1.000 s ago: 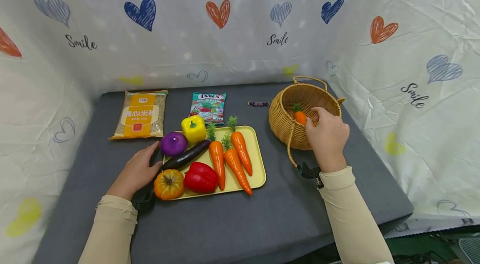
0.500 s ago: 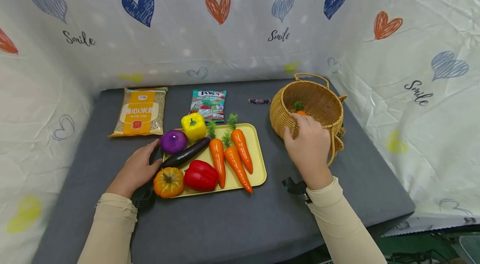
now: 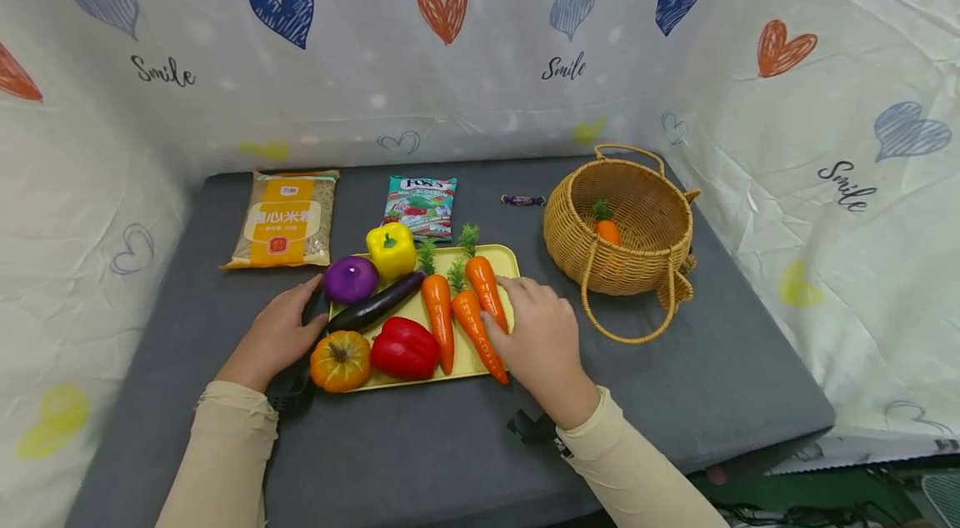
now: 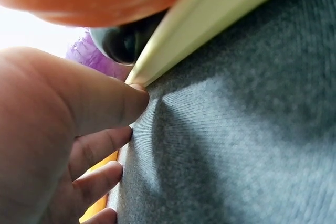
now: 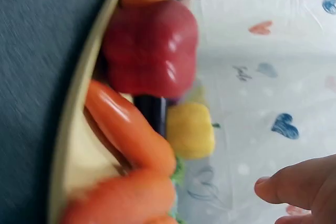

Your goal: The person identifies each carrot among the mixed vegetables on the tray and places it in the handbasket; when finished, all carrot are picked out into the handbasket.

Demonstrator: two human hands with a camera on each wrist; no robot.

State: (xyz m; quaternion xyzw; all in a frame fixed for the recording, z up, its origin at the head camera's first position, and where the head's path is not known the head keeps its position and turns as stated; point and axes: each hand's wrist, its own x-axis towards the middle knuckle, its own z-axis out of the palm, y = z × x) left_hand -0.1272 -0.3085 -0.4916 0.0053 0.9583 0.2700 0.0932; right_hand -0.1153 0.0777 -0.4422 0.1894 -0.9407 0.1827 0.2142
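My left hand (image 3: 279, 334) rests at the left edge of a pale yellow tray (image 3: 465, 360), its thumb (image 4: 118, 100) at the rim in the left wrist view. Over the tray's right side, my right hand (image 3: 543, 336) hovers with fingers loosely bent; its thumb (image 5: 289, 184) stands apart from the carrots in the right wrist view. Three carrots lie on the tray, the rightmost carrot (image 3: 483, 282) closest to that hand. Also there are a red bell pepper (image 3: 405, 349), an eggplant (image 3: 375, 303), a small pumpkin (image 3: 340, 361), a purple onion (image 3: 350, 279) and a yellow bell pepper (image 3: 392, 251).
A wicker basket (image 3: 637, 282) with one carrot (image 3: 607, 232) inside stands to the right, its front handle hanging down. Behind the tray lie a bag of grain (image 3: 287, 220), a candy bag (image 3: 422, 207) and a wrapped candy (image 3: 522, 201).
My right hand has moved left from the basket to above the tray's carrots. The basket's front handle has dropped onto the table. My left hand has stayed put.
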